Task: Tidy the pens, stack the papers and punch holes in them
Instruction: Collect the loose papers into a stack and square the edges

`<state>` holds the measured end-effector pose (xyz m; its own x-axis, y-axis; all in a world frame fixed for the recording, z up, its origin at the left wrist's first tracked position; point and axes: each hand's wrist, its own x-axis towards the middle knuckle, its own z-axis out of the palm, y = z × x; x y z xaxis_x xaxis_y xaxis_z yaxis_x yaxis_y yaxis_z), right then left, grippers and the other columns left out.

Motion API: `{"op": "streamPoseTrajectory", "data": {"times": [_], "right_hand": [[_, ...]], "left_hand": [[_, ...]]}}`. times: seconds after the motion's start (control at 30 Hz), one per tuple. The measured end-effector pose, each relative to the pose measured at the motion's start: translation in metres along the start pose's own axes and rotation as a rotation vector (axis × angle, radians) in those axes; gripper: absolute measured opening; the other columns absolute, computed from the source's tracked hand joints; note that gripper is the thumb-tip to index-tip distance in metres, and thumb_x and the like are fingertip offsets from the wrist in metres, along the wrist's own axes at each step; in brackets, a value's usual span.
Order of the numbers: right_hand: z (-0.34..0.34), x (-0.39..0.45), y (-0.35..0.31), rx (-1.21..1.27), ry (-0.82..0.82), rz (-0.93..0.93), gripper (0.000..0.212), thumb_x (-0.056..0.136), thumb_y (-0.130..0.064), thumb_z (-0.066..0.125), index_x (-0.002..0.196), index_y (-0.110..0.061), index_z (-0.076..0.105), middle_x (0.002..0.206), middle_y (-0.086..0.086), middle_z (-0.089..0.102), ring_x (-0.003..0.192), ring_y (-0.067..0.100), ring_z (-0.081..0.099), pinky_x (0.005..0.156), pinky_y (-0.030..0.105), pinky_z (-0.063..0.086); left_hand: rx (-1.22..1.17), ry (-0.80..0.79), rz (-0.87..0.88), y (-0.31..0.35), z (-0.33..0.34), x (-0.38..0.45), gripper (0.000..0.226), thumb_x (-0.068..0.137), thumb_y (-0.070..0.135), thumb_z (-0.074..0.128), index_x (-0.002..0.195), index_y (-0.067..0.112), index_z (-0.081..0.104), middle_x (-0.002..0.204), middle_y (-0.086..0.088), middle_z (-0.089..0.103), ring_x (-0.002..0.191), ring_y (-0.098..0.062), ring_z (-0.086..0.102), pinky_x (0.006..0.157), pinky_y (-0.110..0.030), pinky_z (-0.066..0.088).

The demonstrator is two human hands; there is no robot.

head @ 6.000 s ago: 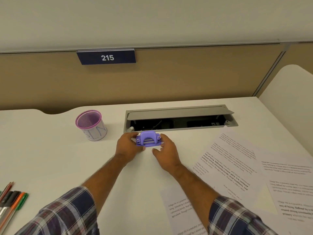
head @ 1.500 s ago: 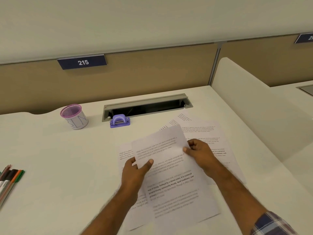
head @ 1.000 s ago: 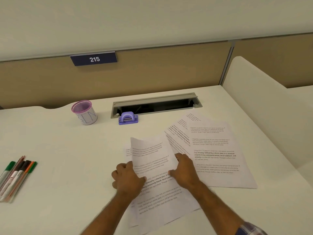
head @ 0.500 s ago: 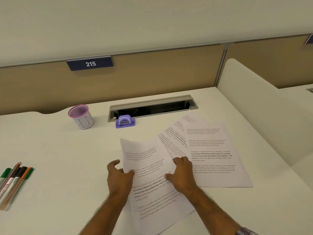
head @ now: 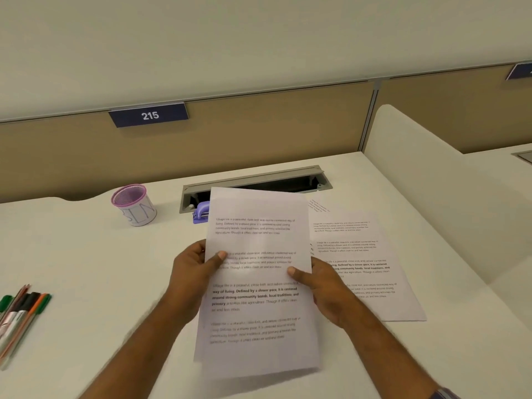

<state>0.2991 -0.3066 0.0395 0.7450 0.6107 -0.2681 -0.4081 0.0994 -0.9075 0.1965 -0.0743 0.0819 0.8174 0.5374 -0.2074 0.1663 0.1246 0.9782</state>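
Both hands hold a small bundle of printed papers (head: 259,246) upright above the white desk (head: 86,269). My left hand (head: 194,269) grips its left edge with the thumb on the front. My right hand (head: 322,286) grips the right edge the same way. More printed sheets (head: 365,263) lie flat on the desk to the right, partly behind the held ones. The purple hole punch (head: 200,215) stands at the back, half hidden by the held papers. Several pens (head: 20,315) lie loose at the left edge. A pink mesh pen cup (head: 133,204) stands at the back left.
A grey cable hatch (head: 259,180) is open in the desk behind the punch. A tan partition with a sign reading 215 (head: 149,115) closes the back. A white divider panel (head: 431,180) bounds the desk on the right.
The papers under my hands half a second ago have been lifted off the desk and squared upright between both hands. They now cover part of the punch.
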Motion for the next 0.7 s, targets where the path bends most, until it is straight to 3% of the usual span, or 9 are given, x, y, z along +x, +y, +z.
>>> {"op": "streamPoseTrajectory", "data": {"times": [0.2, 0.3, 0.37, 0.43, 0.57, 0.63, 0.7], "right_hand": [[-0.033, 0.0, -0.012, 0.011, 0.238, -0.053, 0.027, 0.087, -0.004, 0.067, 0.11, -0.016, 0.07, 0.111, 0.004, 0.075, 0.099, 0.018, 0.072, 0.079, 0.027, 0.057], [-0.066, -0.003, -0.021, 0.09, 0.348, -0.111, 0.028, 0.085, -0.006, 0.066, 0.111, -0.017, 0.069, 0.112, 0.002, 0.074, 0.101, 0.016, 0.07, 0.086, 0.028, 0.052], [-0.087, -0.004, -0.027, 0.119, 0.408, -0.143, 0.028, 0.087, -0.005, 0.063, 0.111, -0.019, 0.068, 0.111, -0.001, 0.074, 0.1, 0.014, 0.07, 0.089, 0.031, 0.05], [-0.105, -0.005, -0.03, 0.136, 0.464, -0.152, 0.027, 0.089, -0.004, 0.061, 0.109, -0.021, 0.068, 0.108, -0.003, 0.075, 0.095, 0.012, 0.072, 0.088, 0.032, 0.05], [-0.124, -0.007, -0.023, 0.172, 0.544, -0.087, 0.025, 0.09, -0.003, 0.059, 0.101, -0.023, 0.07, 0.103, -0.004, 0.075, 0.086, 0.012, 0.073, 0.075, 0.03, 0.052], [-0.126, -0.006, -0.015, 0.189, 0.551, -0.059, 0.026, 0.09, -0.003, 0.06, 0.106, -0.021, 0.069, 0.105, -0.003, 0.074, 0.091, 0.015, 0.071, 0.072, 0.03, 0.052], [-0.122, -0.003, -0.01, 0.222, 0.541, -0.057, 0.027, 0.09, -0.004, 0.06, 0.111, -0.02, 0.068, 0.106, -0.003, 0.074, 0.094, 0.016, 0.07, 0.072, 0.03, 0.053]], "left_hand": [[-0.094, -0.208, -0.139, 0.012, 0.032, 0.02, 0.031, 0.097, 0.033, 0.057, 0.122, 0.016, 0.064, 0.113, -0.011, 0.075, 0.098, -0.032, 0.073, 0.085, -0.047, 0.058], [-0.11, -0.193, -0.191, 0.005, 0.05, 0.032, 0.023, 0.1, 0.028, 0.052, 0.119, 0.018, 0.062, 0.105, -0.014, 0.076, 0.092, -0.033, 0.073, 0.077, -0.041, 0.057], [0.124, -0.166, -0.103, -0.012, 0.065, 0.04, 0.022, 0.095, 0.012, 0.059, 0.117, 0.016, 0.064, 0.105, -0.008, 0.076, 0.099, -0.03, 0.071, 0.081, -0.035, 0.057], [0.477, -0.205, 0.044, -0.033, 0.079, 0.047, 0.031, 0.091, 0.008, 0.064, 0.121, 0.016, 0.064, 0.122, -0.002, 0.069, 0.116, -0.023, 0.062, 0.096, -0.031, 0.05], [1.05, -0.356, 0.212, -0.069, 0.092, 0.055, 0.062, 0.091, 0.041, 0.065, 0.146, 0.022, 0.045, 0.156, 0.0, 0.039, 0.145, -0.02, 0.034, 0.119, -0.035, 0.026], [1.211, -0.382, 0.258, -0.083, 0.092, 0.051, 0.073, 0.087, 0.055, 0.059, 0.151, 0.029, 0.035, 0.161, 0.004, 0.031, 0.148, -0.021, 0.027, 0.119, -0.038, 0.025], [1.224, -0.354, 0.32, -0.09, 0.089, 0.042, 0.074, 0.082, 0.061, 0.053, 0.149, 0.036, 0.036, 0.153, 0.009, 0.042, 0.139, -0.021, 0.039, 0.11, -0.036, 0.032]]}}
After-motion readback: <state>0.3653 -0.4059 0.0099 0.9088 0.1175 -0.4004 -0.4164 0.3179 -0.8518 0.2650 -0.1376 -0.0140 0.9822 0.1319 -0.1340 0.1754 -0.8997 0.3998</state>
